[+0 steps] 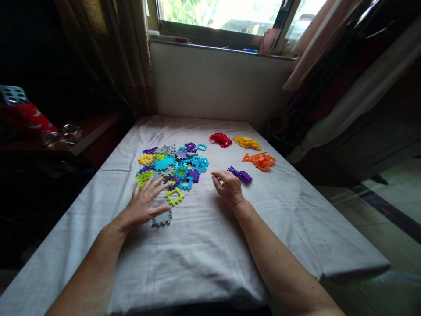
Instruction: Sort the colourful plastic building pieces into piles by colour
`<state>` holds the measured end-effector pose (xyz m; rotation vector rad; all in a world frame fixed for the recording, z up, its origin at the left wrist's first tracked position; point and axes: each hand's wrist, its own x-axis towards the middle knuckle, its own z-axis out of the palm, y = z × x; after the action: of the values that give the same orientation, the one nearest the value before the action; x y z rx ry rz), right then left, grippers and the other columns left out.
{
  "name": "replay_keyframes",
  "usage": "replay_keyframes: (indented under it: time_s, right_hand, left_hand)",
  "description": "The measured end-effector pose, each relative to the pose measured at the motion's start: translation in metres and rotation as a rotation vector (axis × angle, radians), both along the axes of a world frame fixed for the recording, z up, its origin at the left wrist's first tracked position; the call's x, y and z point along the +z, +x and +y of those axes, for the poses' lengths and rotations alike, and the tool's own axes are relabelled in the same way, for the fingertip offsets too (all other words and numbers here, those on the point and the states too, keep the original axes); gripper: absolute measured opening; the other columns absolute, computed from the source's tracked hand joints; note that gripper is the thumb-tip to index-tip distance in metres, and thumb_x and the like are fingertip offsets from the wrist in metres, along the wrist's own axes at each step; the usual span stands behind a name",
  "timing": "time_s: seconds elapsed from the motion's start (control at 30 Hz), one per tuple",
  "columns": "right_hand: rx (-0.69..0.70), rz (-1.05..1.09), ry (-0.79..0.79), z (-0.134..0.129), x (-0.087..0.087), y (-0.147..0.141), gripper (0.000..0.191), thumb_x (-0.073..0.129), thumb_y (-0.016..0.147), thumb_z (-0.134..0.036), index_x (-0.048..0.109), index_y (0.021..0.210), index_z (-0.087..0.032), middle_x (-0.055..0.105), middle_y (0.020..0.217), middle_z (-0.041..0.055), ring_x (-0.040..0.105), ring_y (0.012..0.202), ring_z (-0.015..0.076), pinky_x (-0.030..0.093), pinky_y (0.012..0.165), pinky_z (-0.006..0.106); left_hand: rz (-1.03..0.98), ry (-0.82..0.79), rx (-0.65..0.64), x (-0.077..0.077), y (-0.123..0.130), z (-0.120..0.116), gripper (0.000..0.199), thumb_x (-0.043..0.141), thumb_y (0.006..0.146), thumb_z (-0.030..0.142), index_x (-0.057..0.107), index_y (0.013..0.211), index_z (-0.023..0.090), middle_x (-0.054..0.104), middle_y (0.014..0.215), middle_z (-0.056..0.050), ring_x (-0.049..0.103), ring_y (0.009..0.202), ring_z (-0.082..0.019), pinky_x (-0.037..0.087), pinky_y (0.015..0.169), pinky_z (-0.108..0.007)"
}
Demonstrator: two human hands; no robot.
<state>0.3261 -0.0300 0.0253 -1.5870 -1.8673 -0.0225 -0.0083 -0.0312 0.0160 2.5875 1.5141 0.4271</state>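
Note:
A mixed heap of plastic interlocking tiles [164, 164] in blue, purple, lime, grey and yellow lies on the left of the cloth-covered table. My left hand [144, 202] is spread over its near edge, fingers apart, above lime and grey tiles. Beneath its thumb lies a grey tile [162, 218], and a lime frame tile [175, 197] is just right of the fingers. My right hand [228, 186] is curled, fingers together and pointing toward the heap, with no tile visible in it. Just behind that hand sits a small pile of purple tiles [240, 174].
Separate piles of red tiles [221, 139], yellow tiles [247, 142] and orange tiles [262, 161] lie at the back right. A wall and window [217, 15] stand behind the table [197, 263]. Hanging clothes [329, 79] are on the right, and a dark side table [95, 131] is on the left.

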Motion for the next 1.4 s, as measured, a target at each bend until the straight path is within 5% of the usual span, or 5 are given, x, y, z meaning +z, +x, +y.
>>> replay_keyframes:
  time_s: [0.2, 0.5, 0.8, 1.13, 1.4]
  right_hand:
    - [0.336, -0.247, -0.119, 0.009, 0.016, -0.071, 0.031, 0.055, 0.095, -0.024, 0.072, 0.12, -0.029, 0.066, 0.131, 0.0079, 0.058, 0.119, 0.0258, 0.047, 0.1, 0.041]
    - [0.376, -0.326, -0.275, 0.027, 0.02, -0.108, 0.026, 0.056, 0.096, -0.027, 0.073, 0.115, -0.029, 0.052, 0.151, 0.0056, 0.039, 0.143, 0.0265, 0.035, 0.112, 0.047]
    - [0.237, 0.028, -0.012, 0.028, 0.012, -0.054, 0.021, 0.055, 0.096, -0.029, 0.072, 0.108, -0.025, 0.071, 0.126, 0.0056, 0.061, 0.119, 0.0208, 0.042, 0.105, 0.039]
    - [-0.401, -0.187, -0.142, -0.008, 0.005, 0.062, 0.014, 0.068, 0.084, -0.024, 0.077, 0.095, -0.022, 0.068, 0.13, 0.012, 0.051, 0.132, 0.0334, 0.036, 0.107, 0.05]
    - [-0.225, -0.151, -0.088, -0.001, 0.008, 0.035, 0.019, 0.062, 0.086, -0.024, 0.075, 0.099, -0.022, 0.069, 0.127, 0.0102, 0.051, 0.129, 0.0314, 0.037, 0.106, 0.049]
  left_hand:
    - [0.072, -0.013, 0.04, -0.001, -0.006, -0.009, 0.076, 0.073, 0.069, 0.066, 0.06, 0.137, 0.035, 0.033, 0.163, -0.012, 0.022, 0.15, -0.046, 0.018, 0.116, -0.07]
    - [0.003, 0.162, 0.239, 0.007, -0.004, -0.005, 0.042, 0.058, 0.088, 0.048, 0.069, 0.124, 0.029, 0.048, 0.154, -0.01, 0.031, 0.148, -0.038, 0.017, 0.118, -0.067]
    - [-0.008, 0.196, -0.002, 0.0, 0.042, -0.017, 0.064, 0.066, 0.082, 0.056, 0.057, 0.139, 0.028, 0.052, 0.151, -0.011, 0.036, 0.147, -0.036, 0.014, 0.121, -0.065]
    - [0.028, 0.224, 0.058, -0.002, 0.05, -0.002, 0.041, 0.054, 0.092, 0.042, 0.065, 0.128, 0.026, 0.061, 0.141, -0.01, 0.044, 0.142, -0.034, 0.013, 0.121, -0.066]
    - [0.049, 0.207, 0.073, -0.005, 0.048, 0.007, 0.042, 0.047, 0.093, 0.035, 0.063, 0.131, 0.025, 0.062, 0.141, -0.01, 0.048, 0.139, -0.032, 0.014, 0.121, -0.063]
